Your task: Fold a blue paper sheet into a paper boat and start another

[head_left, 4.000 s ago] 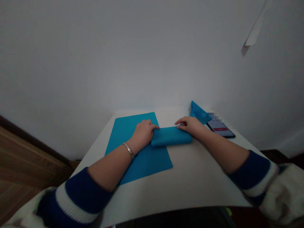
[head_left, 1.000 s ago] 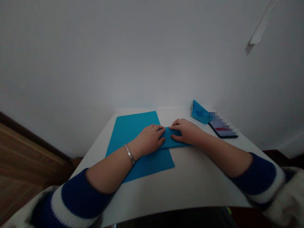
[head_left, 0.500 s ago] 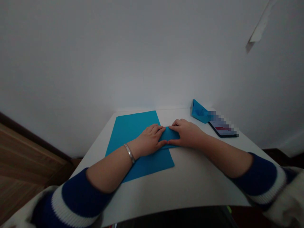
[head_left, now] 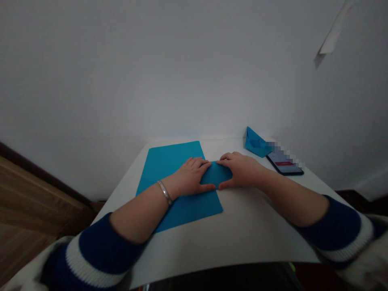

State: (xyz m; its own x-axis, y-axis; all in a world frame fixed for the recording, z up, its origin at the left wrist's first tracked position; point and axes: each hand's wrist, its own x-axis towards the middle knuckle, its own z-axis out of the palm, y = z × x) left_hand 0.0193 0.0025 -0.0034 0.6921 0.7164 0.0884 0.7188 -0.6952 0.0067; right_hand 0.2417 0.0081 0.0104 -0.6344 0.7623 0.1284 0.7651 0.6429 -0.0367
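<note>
A small folded piece of blue paper [head_left: 216, 174] lies between my hands, partly over a larger blue sheet [head_left: 169, 155]. My left hand [head_left: 192, 176] grips its left end, index finger at the far edge and thumb at the near edge. At its right end, my right hand [head_left: 239, 171] holds it the same way, thumb in front and index finger behind. The two thumb tips nearly meet at the near edge. Both palms hide the paper's ends.
A folded blue paper boat [head_left: 257, 144] stands at the back right, against a phone [head_left: 283, 163] whose screen is partly blurred out. The white table [head_left: 230, 238] meets the wall [head_left: 194, 81] behind. A wooden panel [head_left: 33, 218] is at the left.
My thumbs have slid toward me to the paper's near edge, and more of its blue face shows between my hands. My right hand has shifted slightly right.
</note>
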